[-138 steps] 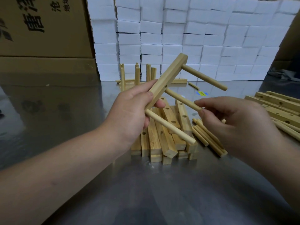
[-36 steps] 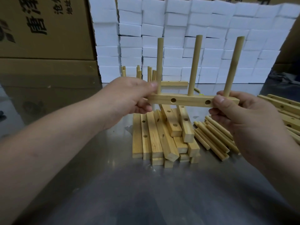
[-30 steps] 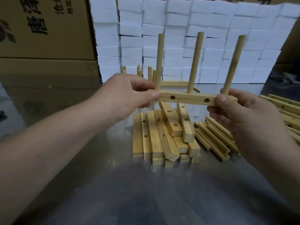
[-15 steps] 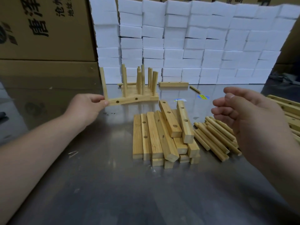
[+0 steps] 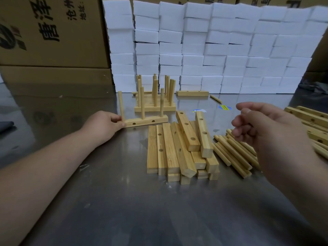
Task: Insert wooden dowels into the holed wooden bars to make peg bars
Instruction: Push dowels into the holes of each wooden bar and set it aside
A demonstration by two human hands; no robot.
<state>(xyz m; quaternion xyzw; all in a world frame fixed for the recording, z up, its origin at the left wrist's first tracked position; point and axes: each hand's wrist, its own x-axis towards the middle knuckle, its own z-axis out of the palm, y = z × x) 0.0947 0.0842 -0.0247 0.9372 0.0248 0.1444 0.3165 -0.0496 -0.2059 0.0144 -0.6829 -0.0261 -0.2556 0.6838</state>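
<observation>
A finished peg bar [image 5: 147, 121] with three upright dowels stands on the steel table, left of centre. My left hand [image 5: 101, 126] grips its left end between thumb and fingers. Behind it stand several more finished peg bars [image 5: 154, 107] in a tight row. A pile of holed wooden bars [image 5: 179, 148] lies in the middle. Loose dowels [image 5: 230, 153] lie to its right. My right hand [image 5: 262, 132] hovers above the dowels, fingers loosely curled, holding nothing.
More long holed bars [image 5: 308, 118] lie at the right edge. One single bar [image 5: 192, 93] and a stray dowel [image 5: 215, 98] rest near the wall of white foam blocks [image 5: 213, 47]. Cardboard boxes [image 5: 49, 32] stand at the back left.
The peg bar held up by both hands went down onto the table at the left, in front of the finished row. My right hand let go and pulled back.
</observation>
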